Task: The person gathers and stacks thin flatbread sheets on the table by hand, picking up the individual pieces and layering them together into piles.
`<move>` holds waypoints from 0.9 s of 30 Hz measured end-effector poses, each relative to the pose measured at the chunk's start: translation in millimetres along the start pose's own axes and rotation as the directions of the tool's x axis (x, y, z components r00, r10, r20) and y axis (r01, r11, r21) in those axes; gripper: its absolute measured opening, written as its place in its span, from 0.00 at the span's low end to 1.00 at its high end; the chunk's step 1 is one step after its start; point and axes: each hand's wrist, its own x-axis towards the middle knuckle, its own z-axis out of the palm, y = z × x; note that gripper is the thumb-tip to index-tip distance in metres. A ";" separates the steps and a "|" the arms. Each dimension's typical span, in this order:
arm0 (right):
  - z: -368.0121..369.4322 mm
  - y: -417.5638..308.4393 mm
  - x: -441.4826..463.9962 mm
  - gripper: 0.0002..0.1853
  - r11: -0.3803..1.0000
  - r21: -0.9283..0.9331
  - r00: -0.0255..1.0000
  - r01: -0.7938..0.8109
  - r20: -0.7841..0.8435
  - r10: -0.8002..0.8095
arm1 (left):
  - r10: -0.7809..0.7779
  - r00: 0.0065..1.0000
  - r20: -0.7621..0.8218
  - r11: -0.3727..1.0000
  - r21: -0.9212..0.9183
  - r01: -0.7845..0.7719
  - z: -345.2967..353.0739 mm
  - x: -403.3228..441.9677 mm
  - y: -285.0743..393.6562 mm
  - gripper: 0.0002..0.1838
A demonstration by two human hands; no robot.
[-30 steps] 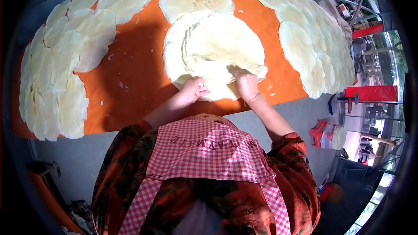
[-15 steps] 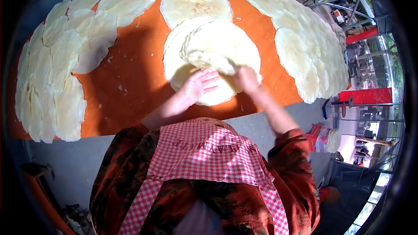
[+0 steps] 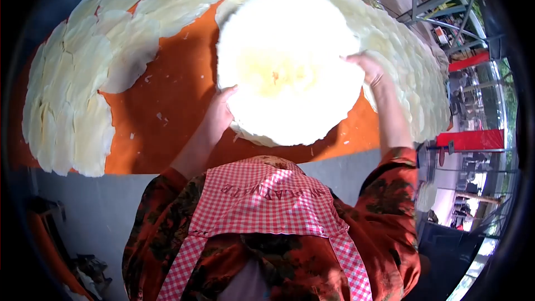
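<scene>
A large round flatbread point(image 3: 290, 67), thin and pale with a browned patch at its middle, is spread between my hands and glares in the sunlight. My left hand point(image 3: 219, 110) pinches its lower left edge, thumb on top. At the upper right edge my right hand point(image 3: 368, 68) grips the rim, with the fingers partly under it. Beneath the raised sheet a little of another flatbread's edge point(image 3: 256, 138) shows at the bottom; the rest of what lies below is hidden.
Overlapping flatbreads point(image 3: 72, 95) cover the left side of the orange tabletop point(image 3: 178, 89), and more flatbreads point(image 3: 401, 61) lie along the right. A stack of round pale sheets point(image 3: 427, 196) stands low at the right. Metal framing point(image 3: 440, 5) rises at the far right.
The folded flatbread on the pile has been opened out and lifted into a full round. My right hand has moved up and right; my left has moved left to the edge.
</scene>
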 end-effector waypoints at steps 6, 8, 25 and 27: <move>15.6 204.8 26.8 0.34 0.885 0.392 0.960 -0.252 -0.018 0.281 | 0.130 0.977 -0.172 0.922 0.383 -0.055 -51.9 31.3 -38.9 0.26; 15.8 206.5 13.9 0.34 0.844 0.490 0.968 -0.219 -0.001 0.252 | 0.083 0.972 -0.219 0.929 0.369 0.004 -43.7 25.8 -36.8 0.27; 63.2 210.0 -6.0 0.30 0.849 0.529 0.949 -0.015 -0.260 0.179 | -0.088 0.979 -0.184 0.927 0.345 0.149 -39.3 20.4 -25.9 0.31; 71.2 210.4 -5.2 0.31 0.862 0.506 0.936 0.029 -0.317 0.154 | -0.111 0.993 -0.037 0.940 0.322 0.117 -39.3 25.9 -19.0 0.33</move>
